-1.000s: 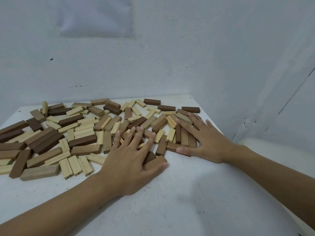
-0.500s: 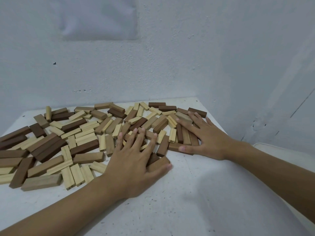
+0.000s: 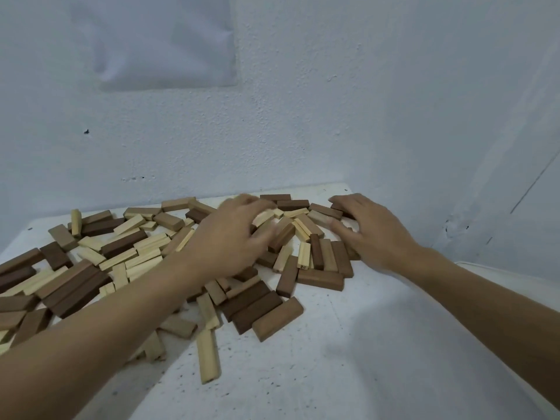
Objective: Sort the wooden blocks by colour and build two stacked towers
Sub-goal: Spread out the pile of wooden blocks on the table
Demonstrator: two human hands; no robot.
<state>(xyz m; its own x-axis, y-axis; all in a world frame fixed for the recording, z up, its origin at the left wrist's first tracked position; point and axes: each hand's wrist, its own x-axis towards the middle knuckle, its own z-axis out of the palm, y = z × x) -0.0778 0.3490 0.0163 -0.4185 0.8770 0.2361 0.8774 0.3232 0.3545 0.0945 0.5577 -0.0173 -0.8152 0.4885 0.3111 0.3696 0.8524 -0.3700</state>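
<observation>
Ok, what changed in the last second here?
Both hands left the near blocks, where they lay flat, and reached to the far side of the pile. The left hand and right hand now curl their fingers over blocks there; blur hides any grip. The pile stays scattered, unsorted, on the table.

place: plain indoor room | evidence: white textured walls (image 3: pixel 333 116), white table (image 3: pixel 348 374)

Hands: two, left hand (image 3: pixel 230 241) and right hand (image 3: pixel 375 234)
Wooden blocks (image 3: pixel 133 247): several dozen, pale and brown
Bench (image 3: pixel 333 359): one
</observation>
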